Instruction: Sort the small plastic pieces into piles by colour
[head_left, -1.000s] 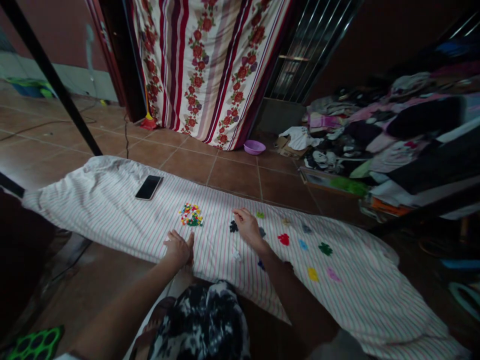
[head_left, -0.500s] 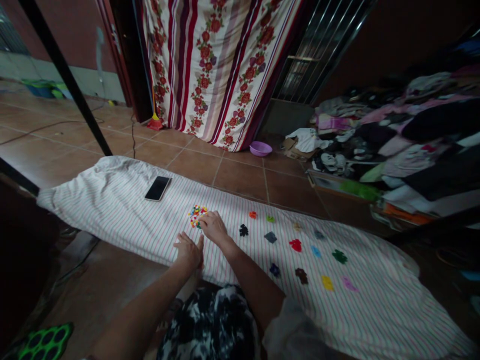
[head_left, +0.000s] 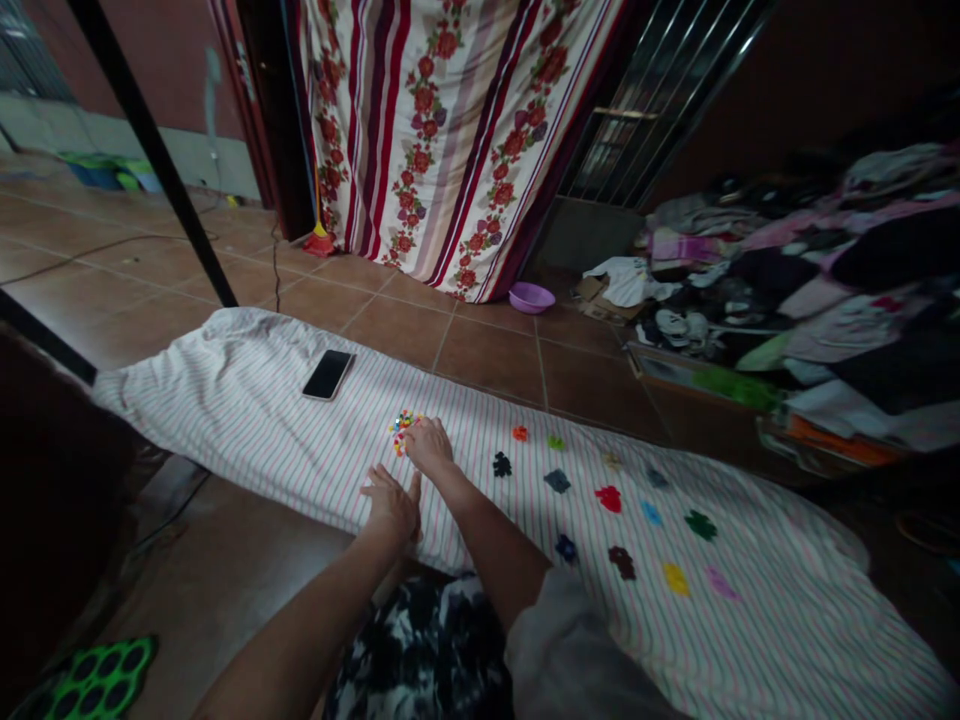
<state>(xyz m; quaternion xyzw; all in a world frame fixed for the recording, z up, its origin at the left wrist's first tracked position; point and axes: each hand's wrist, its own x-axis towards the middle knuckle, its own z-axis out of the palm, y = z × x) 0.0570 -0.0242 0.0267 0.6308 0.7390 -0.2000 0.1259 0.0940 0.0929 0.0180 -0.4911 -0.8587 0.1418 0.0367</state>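
A small heap of multicoloured pieces (head_left: 400,424) lies on the striped cloth (head_left: 255,420). My right hand (head_left: 430,446) is at the heap's right edge with its fingers bent down together; whatever they pinch is hidden. Just below the heap, my left hand (head_left: 393,505) rests on the cloth, fingers spread, holding nothing. To the right lie small single-colour piles, among them black (head_left: 502,464), orange (head_left: 520,433), red (head_left: 609,499), brown (head_left: 621,562), yellow (head_left: 676,578) and dark green (head_left: 700,524).
A phone (head_left: 328,374) lies on the cloth left of the heap. Beyond the cloth, a purple basin (head_left: 532,297) stands on the tiled floor by a floral curtain (head_left: 450,140). Clothes (head_left: 795,260) are piled at the right. A black pole (head_left: 154,150) slants at the left.
The whole view has shifted, so the cloth and things on it appear slightly further right. My right hand stays at the heap and now covers more of its lower right part.
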